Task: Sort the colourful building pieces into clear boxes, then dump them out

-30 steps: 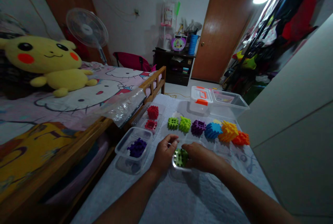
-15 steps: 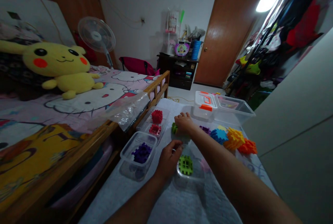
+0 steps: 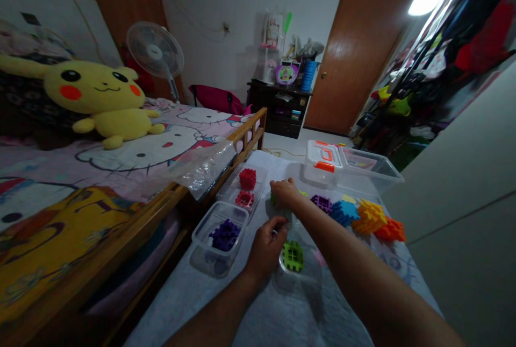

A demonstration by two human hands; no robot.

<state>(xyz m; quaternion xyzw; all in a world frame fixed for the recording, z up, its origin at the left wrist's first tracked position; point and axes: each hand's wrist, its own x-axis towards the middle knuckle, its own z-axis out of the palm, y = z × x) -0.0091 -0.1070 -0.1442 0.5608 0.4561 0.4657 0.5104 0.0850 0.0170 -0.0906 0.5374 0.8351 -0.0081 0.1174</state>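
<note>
My left hand (image 3: 266, 247) rests at the rim of a clear container (image 3: 300, 278) that holds a green interlocking block (image 3: 293, 256); its fingers are curled on the rim. My right hand (image 3: 284, 192) reaches forward over the green blocks (image 3: 300, 193) at the left end of a row of coloured blocks, fingers closed over one of them. Purple (image 3: 321, 203), blue (image 3: 344, 212), yellow-orange (image 3: 370, 214) and orange (image 3: 390, 230) blocks follow to the right.
A clear tub with purple blocks (image 3: 222, 234) and one with red blocks (image 3: 245, 185) stand at the left, beside a wooden bed rail (image 3: 226, 152). A big clear box with an orange-latched lid (image 3: 322, 157) is behind. A yellow plush toy (image 3: 100, 100) lies on the bed.
My right hand left the container with the green block and reached forward to the green blocks in the row. My left hand stayed at the container's rim.
</note>
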